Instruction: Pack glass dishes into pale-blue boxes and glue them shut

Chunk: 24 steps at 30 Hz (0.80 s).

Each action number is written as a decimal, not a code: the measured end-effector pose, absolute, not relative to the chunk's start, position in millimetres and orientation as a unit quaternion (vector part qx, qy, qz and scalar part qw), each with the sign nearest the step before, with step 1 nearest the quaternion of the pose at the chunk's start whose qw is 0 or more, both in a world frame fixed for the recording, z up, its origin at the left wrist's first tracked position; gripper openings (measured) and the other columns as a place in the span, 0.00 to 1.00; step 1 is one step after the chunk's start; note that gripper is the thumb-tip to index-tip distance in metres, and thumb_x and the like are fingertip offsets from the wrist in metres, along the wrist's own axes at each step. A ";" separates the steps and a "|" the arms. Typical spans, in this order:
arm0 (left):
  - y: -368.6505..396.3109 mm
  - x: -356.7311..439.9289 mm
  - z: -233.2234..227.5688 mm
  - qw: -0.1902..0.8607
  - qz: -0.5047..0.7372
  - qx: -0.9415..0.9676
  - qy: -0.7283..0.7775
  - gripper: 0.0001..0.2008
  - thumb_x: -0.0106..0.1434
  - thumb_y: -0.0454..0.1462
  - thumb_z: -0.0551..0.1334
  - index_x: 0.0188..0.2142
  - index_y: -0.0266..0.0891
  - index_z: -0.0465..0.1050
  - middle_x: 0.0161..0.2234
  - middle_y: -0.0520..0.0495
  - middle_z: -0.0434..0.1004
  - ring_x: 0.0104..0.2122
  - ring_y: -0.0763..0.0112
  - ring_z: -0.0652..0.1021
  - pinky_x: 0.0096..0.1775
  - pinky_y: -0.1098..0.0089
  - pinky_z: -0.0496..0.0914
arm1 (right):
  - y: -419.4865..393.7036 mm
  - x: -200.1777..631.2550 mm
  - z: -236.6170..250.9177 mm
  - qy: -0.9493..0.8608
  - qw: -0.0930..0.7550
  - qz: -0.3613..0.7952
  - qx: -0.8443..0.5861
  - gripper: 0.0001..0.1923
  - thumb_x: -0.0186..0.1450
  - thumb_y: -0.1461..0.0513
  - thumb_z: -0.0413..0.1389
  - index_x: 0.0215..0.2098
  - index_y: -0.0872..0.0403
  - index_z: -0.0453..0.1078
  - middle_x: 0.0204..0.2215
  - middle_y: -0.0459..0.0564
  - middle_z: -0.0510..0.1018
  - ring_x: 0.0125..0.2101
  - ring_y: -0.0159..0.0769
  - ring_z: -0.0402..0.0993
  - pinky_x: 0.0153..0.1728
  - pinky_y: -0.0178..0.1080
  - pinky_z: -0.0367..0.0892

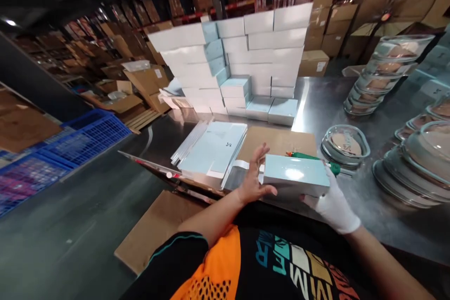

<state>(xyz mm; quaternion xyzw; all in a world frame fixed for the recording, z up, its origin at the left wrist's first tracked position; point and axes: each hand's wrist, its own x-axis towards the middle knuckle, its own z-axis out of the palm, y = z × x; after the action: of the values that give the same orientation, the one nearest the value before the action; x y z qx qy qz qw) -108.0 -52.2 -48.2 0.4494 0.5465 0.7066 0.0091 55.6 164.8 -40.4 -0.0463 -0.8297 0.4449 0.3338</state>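
A pale blue box [295, 174] sits at the near edge of the steel table [323, 103], held between both hands. My bare left hand [255, 179] presses its left end, thumb under, fingers spread over the white end flap. My right hand [333, 201], in a white glove, grips the box's right end. Just left of the box lies a stack of flat unfolded pale blue cartons [214, 150] on a brown cardboard sheet [281, 140]. A green-handled tool [312, 158] lies right behind the box.
A wall of stacked finished boxes [242, 56] stands at the table's back. Stacks of glass dishes with lids [383, 72] fill the right side, one lidded dish [346, 144] nearer. Blue plastic crates [70, 145] and open cardboard cartons [140, 89] lie on the floor at left.
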 end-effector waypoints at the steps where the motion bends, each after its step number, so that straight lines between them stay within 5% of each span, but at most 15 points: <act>1: -51.0 -103.8 -57.3 0.060 0.726 0.390 0.563 0.67 0.46 0.66 0.79 0.77 0.48 0.55 0.78 0.26 0.53 0.75 0.36 0.64 0.73 0.40 0.58 | 166.0 54.9 -40.9 -0.814 0.327 0.470 -0.096 0.49 0.58 0.50 0.74 0.73 0.50 0.63 0.63 0.62 0.80 0.59 0.56 0.81 0.56 0.52 0.81; 3: -46.0 -93.9 -74.0 0.164 0.754 0.260 0.581 0.74 0.40 0.68 0.81 0.78 0.46 0.51 0.77 0.23 0.55 0.73 0.33 0.66 0.71 0.38 0.61 | 167.6 53.5 -32.7 -0.770 0.332 0.512 -0.185 0.39 0.56 0.48 0.73 0.62 0.51 0.71 0.54 0.59 0.85 0.53 0.55 0.84 0.53 0.51 0.82; 6: -33.0 -73.9 -87.3 0.281 0.785 0.144 0.533 0.72 0.35 0.64 0.84 0.74 0.44 0.58 0.69 0.25 0.70 0.68 0.34 0.74 0.67 0.38 0.67 | 166.6 51.7 -9.3 -0.700 0.361 0.553 -0.272 0.31 0.56 0.47 0.70 0.53 0.52 0.73 0.48 0.58 0.87 0.48 0.54 0.85 0.49 0.51 0.83; 11: -8.6 -58.3 -64.9 0.401 0.797 0.087 0.443 0.42 0.40 0.51 0.88 0.52 0.38 0.80 0.52 0.34 0.87 0.53 0.44 0.86 0.58 0.47 0.79 | 170.5 63.4 -6.5 -0.733 0.327 0.559 -0.210 0.35 0.60 0.43 0.68 0.58 0.50 0.73 0.56 0.59 0.85 0.55 0.55 0.84 0.53 0.51 0.82; 14: 4.2 -88.1 -26.2 0.393 0.805 0.044 0.441 0.31 0.51 0.47 0.84 0.48 0.36 0.80 0.44 0.36 0.88 0.45 0.48 0.88 0.53 0.48 0.83 | 197.1 92.1 -40.7 -0.824 0.298 0.449 -0.173 0.38 0.65 0.39 0.62 0.64 0.51 0.72 0.58 0.61 0.85 0.53 0.57 0.86 0.50 0.53 0.83; 17: 21.1 -147.3 25.2 0.322 0.809 0.003 0.493 0.23 0.65 0.47 0.76 0.50 0.34 0.79 0.42 0.36 0.88 0.43 0.52 0.88 0.48 0.52 0.85 | 234.6 123.9 -81.2 -0.894 0.338 0.244 -0.161 0.34 0.67 0.39 0.58 0.59 0.54 0.76 0.56 0.66 0.85 0.53 0.62 0.86 0.51 0.58 0.83; 21: 48.7 -235.4 83.4 0.250 0.814 -0.012 0.524 0.26 0.75 0.52 0.65 0.59 0.34 0.75 0.49 0.38 0.85 0.43 0.64 0.85 0.45 0.65 0.84 | 255.7 140.8 -109.4 -0.930 0.349 0.065 -0.095 0.21 0.74 0.46 0.54 0.49 0.53 0.79 0.48 0.63 0.88 0.44 0.56 0.88 0.44 0.54 0.84; 24: 59.5 -275.8 97.5 0.207 0.787 -0.037 0.580 0.25 0.77 0.51 0.64 0.63 0.36 0.72 0.55 0.38 0.81 0.45 0.64 0.84 0.44 0.62 0.84 | 249.6 139.2 -108.2 -0.936 0.349 -0.006 -0.049 0.18 0.76 0.50 0.53 0.46 0.52 0.79 0.47 0.60 0.88 0.44 0.53 0.88 0.43 0.50 0.84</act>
<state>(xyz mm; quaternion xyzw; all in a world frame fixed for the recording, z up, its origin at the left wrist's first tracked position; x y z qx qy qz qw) -275.8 59.5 97.5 -0.0374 0.5797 0.7873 0.2067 139.2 249.6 -108.2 -0.0489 -0.9357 -0.0062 0.3493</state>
